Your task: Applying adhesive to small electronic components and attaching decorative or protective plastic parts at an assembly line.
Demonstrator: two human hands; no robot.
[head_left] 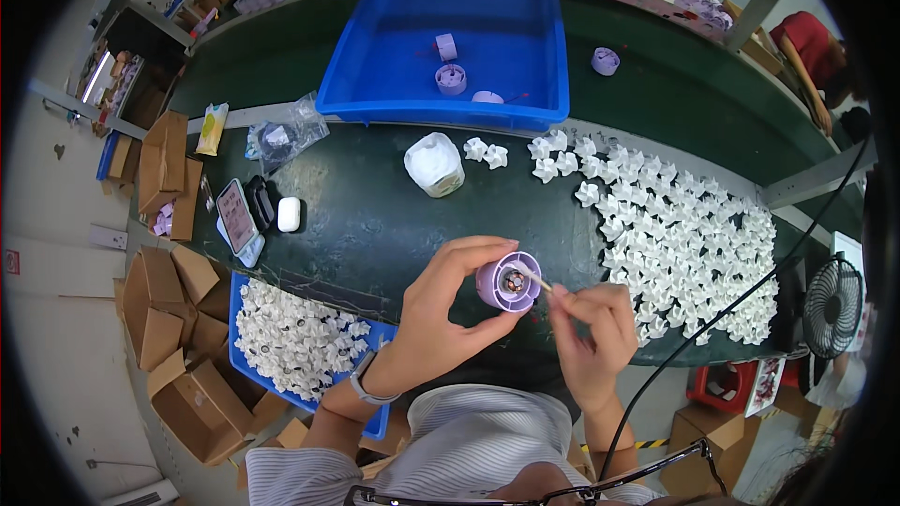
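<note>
My left hand (433, 317) grips a lilac round plastic housing (487, 287) between thumb and fingers, its mouth facing up. Inside the housing sits a small copper-wound motor core (513, 281). My right hand (598, 330) pinches a thin pale stick (536, 278), whose far end reaches over the housing's rim; whether its tip touches the inside I cannot tell. Beyond my hands stands a white tub (435, 165) with white stuff in it. Many white fan-wheel-shaped pieces (675, 234) cover the bench to the right.
A blue bin (559, 84) with several lilac housings (451, 80) stands at the back. Another blue tray (234, 319) holds white pieces at lower left. A phone (238, 215), a white case (289, 215) and cardboard boxes (202, 403) lie left. A black cable (712, 323) crosses the right side.
</note>
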